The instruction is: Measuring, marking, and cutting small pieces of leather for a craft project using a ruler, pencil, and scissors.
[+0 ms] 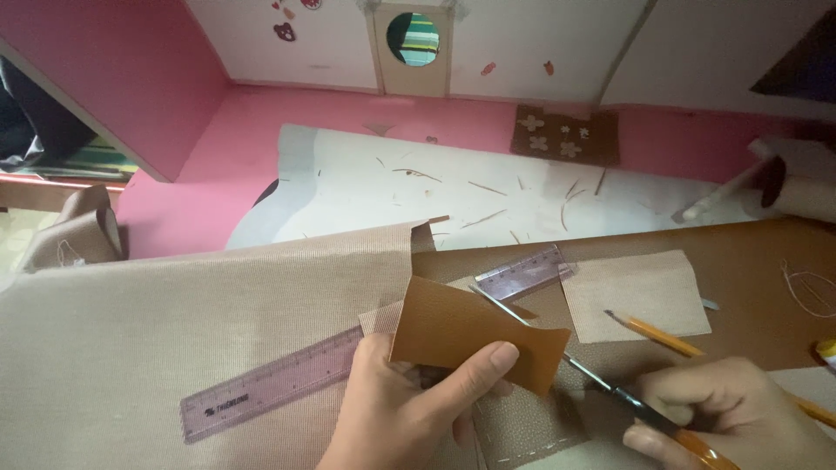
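Leather piece (461, 335), tan brown, pinched in left hand (409, 409) between thumb on front and fingers behind, held up just above ruler and fabric. Long axis running left to right, tilted down toward right; cut edge facing scissors. Scissors (557, 348) gripped in right hand (731, 409), fingers curled round orange handles, blades slightly parted, tips pointing up-left across leather's upper edge. One clear ruler (287, 374) lying diagonally beneath, partly hidden by leather and left hand. One yellow pencil (657, 335) just beside right hand, tip toward upper left, resting on one small beige fabric rectangle (640, 292). One large beige ribbed cloth (131, 339) spread at left. Brown sheet (749, 261) underneath at right. Pink floor (200, 165) beyond, with white paper (418, 187) scattered with thin scraps.
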